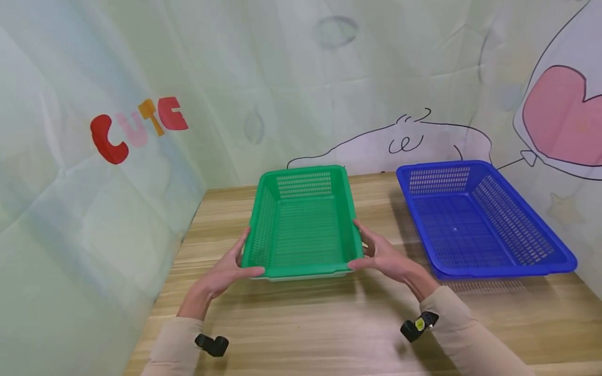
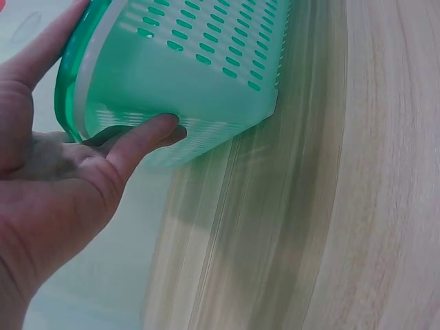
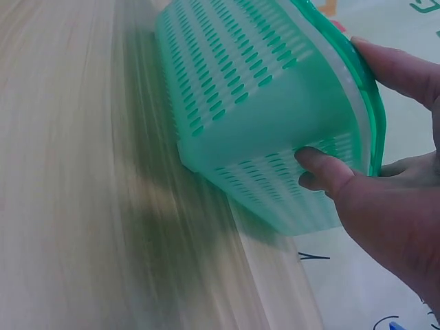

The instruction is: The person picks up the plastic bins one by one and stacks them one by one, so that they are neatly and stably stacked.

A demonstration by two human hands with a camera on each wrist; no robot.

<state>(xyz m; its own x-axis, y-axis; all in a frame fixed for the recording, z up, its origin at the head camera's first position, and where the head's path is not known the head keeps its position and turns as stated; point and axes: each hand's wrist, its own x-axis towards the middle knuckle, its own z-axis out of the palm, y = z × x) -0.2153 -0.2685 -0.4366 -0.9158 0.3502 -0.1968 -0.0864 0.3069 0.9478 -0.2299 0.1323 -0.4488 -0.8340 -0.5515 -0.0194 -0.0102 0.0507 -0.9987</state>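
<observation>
A green basket (image 1: pixel 308 230) with slotted walls stands in the middle of the head view, its open top facing up. Beneath its rim runs a whitish rim, and in the left wrist view the outer wall (image 2: pixel 199 75) looks pale and translucent, like a second basket nested round the green one. My left hand (image 1: pixel 226 271) grips the near left corner, thumb on the rim and fingers against the outer side. At the near right corner my right hand (image 1: pixel 383 257) holds it the same way. Whether the bottom touches the table I cannot tell.
A larger blue basket (image 1: pixel 465 230) stands to the right on the wood-grain table (image 1: pixel 301 329). Behind the table hangs a pale printed curtain (image 1: pixel 235 78), which also closes off the left side.
</observation>
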